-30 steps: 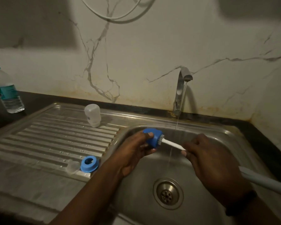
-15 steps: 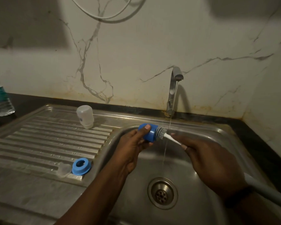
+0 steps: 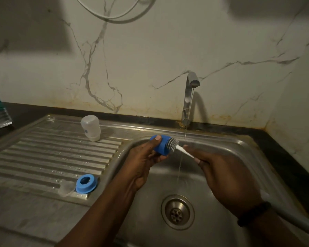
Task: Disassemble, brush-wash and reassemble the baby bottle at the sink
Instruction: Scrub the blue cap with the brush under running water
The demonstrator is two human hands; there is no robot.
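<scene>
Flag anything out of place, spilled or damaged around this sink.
Nothing looks spilled or broken. The only oddity: rusty orange staining along the wall's foot, around the tap. The blue ring and clear bottle simply sit on the drainboard.

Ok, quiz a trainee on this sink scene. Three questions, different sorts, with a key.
1. True or false: the tap is running.
2. Which hand holds the brush? A) left hand B) right hand C) neither
3. Fill in: the blue ring lies on the ______, next to the clear teat.

Key
1. True: a thin stream falls into the basin.
2. B: the right hand grips the handle, and the left grips the blue cap with the bristles at its open end.
3. Drainboard; the white bottle stands upside down further back on it.
</scene>
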